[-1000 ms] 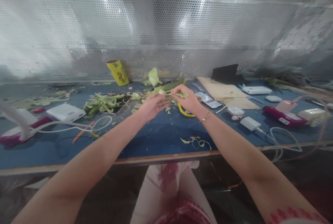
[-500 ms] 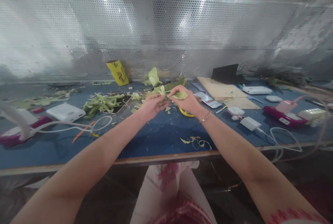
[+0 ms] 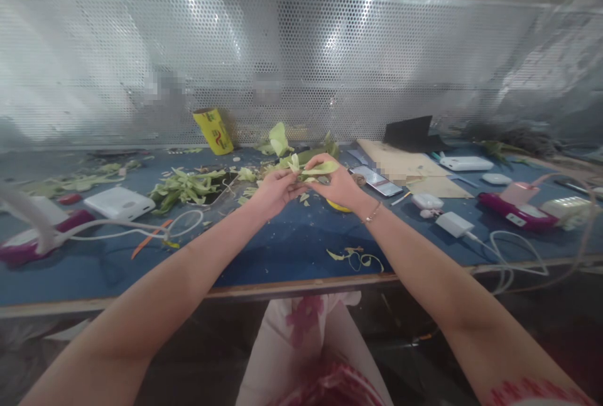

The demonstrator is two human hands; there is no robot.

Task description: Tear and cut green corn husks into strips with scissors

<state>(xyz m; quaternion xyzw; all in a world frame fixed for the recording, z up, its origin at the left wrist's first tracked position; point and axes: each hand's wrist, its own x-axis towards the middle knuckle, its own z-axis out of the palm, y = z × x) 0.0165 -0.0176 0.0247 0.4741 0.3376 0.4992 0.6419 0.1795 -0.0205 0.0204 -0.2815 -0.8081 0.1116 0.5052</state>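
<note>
In the middle of the head view my two hands meet above the blue tabletop. My left hand [image 3: 279, 192] is closed on a small pale green bundle [image 3: 295, 163] of folded leafy pieces, its tip sticking up from the fingers. A broad pale green leaf strip [image 3: 323, 169], husk-like, is pinched in my right hand [image 3: 335, 183], its inner end against the bundle. Behind the hands lie more green leaves [image 3: 279, 139]. Under my right wrist shows part of a yellow ring-shaped item [image 3: 338, 205], perhaps a tape roll.
A leaf pile [image 3: 188, 188] lies left, near a white power bank [image 3: 119, 203]. A tilted yellow tube [image 3: 214, 132] stands by the perforated metal screen [image 3: 301, 60]. To the right are a phone [image 3: 375, 180], brown card [image 3: 400, 159], a white charger [image 3: 454, 224] and cables. Peelings [image 3: 355, 259] lie near the front edge.
The leaf strip in my right hand has turned and now shows longer across the fingers towards the bundle. The right fingers have shifted slightly; my left hand is almost still.
</note>
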